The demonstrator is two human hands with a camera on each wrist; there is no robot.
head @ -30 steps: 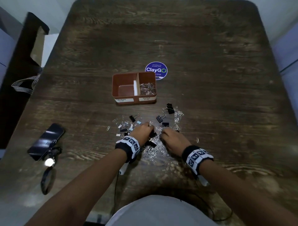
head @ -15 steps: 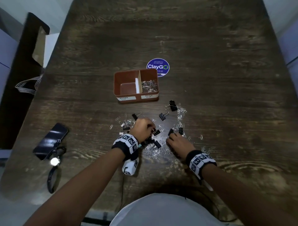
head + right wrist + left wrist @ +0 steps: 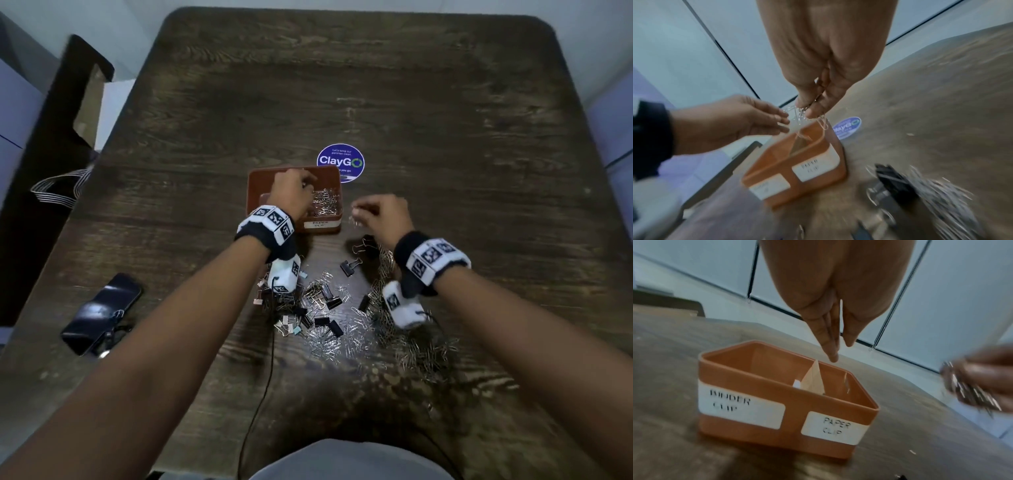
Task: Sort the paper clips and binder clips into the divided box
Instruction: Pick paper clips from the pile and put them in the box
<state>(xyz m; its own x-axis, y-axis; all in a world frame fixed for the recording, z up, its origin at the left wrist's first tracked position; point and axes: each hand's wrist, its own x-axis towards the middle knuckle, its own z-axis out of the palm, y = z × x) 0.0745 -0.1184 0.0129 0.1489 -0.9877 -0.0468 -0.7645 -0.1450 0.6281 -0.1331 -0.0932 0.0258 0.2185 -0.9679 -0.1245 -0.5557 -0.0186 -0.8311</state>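
The brown divided box (image 3: 254,186) stands mid-table, labelled "BINDER CLIP" on the left and "PAPER CLIP" (image 3: 833,427) on the right. Paper clips (image 3: 325,202) lie in its right compartment. My left hand (image 3: 305,180) hovers over the box near the divider (image 3: 813,379), its fingers (image 3: 830,344) straight and holding nothing. Just right of the box, my right hand (image 3: 359,210) pinches a bunch of paper clips (image 3: 802,113). A mixed pile of paper clips (image 3: 342,339) and black binder clips (image 3: 325,322) is spread on the table below both wrists.
A blue round ClayGo sticker (image 3: 340,162) lies behind the box. A phone (image 3: 102,311) on a strap sits at the left. A thin cable (image 3: 263,394) runs toward the near edge. Loose black binder clips (image 3: 349,267) lie between box and pile.
Both hands left the pile and moved forward to the box. The right hand came up with a bunch of paper clips; the left hand now hangs open over the box.
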